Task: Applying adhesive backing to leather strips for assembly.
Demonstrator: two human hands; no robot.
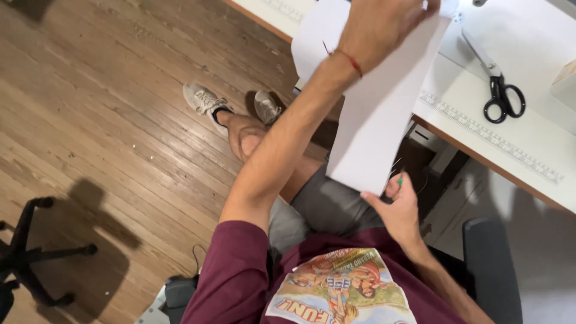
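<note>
A long white sheet of paper (384,114) hangs from the edge of the white table (540,36) down over my lap. My left hand (384,24), with a red thread on its wrist, grips the far upper end of the sheet at the table. My right hand (399,207) pinches the near lower edge, and a small green object (400,179) shows between its fingers. More white paper (318,36) lies behind the sheet under my left forearm. I am seated, with my knees and shoes below.
Black-handled scissors (501,90) lie on the table to the right of the sheet. A clear ruler (492,135) runs along the table's near edge. A pale box corner (567,84) shows at the right. An office chair base (30,258) stands on the wooden floor at left.
</note>
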